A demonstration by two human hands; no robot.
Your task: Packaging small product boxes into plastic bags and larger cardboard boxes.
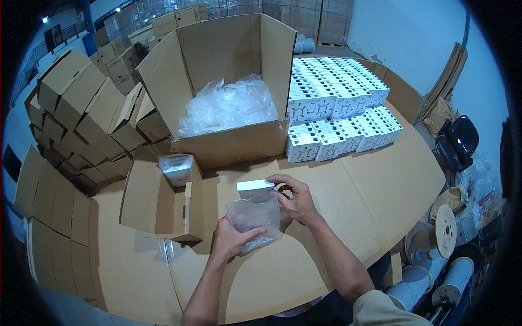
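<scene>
A clear plastic bag (251, 216) is gripped by my left hand (232, 237), thumb across its front. My right hand (296, 200) pinches the right end of a small white box (254, 187), which sits at the bag's mouth, its upper part showing above the plastic. How far the box reaches into the bag is hard to tell. To the left stands an open cardboard carton (147, 198) with a wrapped white box (177, 169) at its far end. Behind my hands, a large open cardboard box (228, 150) holds a heap of clear plastic bags (231, 106).
Stacked white boxes (337, 98) fill the table's far right. Many brown cartons (81, 117) are piled at the left. The cardboard-covered table (348, 212) curves round to the right. Cable spools (446, 231) and a black chair (458, 141) stand beyond its right edge.
</scene>
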